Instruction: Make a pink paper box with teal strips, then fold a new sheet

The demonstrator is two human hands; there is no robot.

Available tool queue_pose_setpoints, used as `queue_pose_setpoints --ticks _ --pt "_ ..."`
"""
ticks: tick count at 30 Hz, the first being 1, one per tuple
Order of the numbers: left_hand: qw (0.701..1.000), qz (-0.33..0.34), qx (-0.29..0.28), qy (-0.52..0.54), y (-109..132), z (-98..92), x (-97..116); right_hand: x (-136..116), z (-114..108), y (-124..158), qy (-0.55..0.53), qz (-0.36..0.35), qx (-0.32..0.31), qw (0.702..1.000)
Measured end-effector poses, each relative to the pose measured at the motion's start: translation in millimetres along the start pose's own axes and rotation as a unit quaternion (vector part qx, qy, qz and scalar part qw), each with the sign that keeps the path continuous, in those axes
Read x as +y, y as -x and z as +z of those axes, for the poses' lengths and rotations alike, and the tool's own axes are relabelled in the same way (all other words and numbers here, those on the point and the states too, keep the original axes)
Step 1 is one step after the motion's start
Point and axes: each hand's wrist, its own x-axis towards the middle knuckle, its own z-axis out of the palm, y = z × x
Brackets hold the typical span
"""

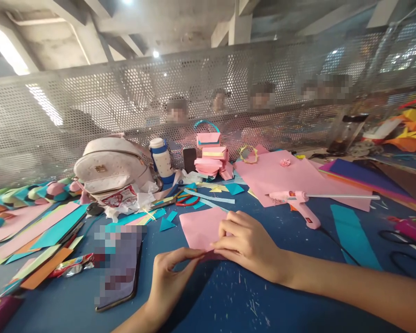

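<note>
A pink paper sheet lies at the middle of the blue table, its near edge pinched between my two hands. My left hand grips that edge between thumb and forefinger at its near left part. Close beside it, my right hand pinches the same edge, with its curled fingers covering the sheet's right side. The near edge looks slightly raised or bent. Small blue paper pieces lie just left of the sheet, and scissors with red handles rest behind it.
A phone lies left of my left hand. A pink glue gun with its cord is at the right, near a blue strip. Behind stand a white backpack, a bottle and pink folded boxes. People appear beyond the mesh barrier.
</note>
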Motion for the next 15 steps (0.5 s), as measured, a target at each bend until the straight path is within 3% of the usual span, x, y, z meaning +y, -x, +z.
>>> queue_pose_setpoints --ticks 5,15 --pt "1.0 0.021 -0.001 -0.002 -0.6 -1.5 -1.1 10.5 -6.0 16.4 -0.001 0.049 -0.017 0.999" --pt "0.998 0.061 -0.001 -0.013 -2.2 -0.5 -6.0 26.2 -19.9 33.6 0.037 0.047 -0.002 0.998"
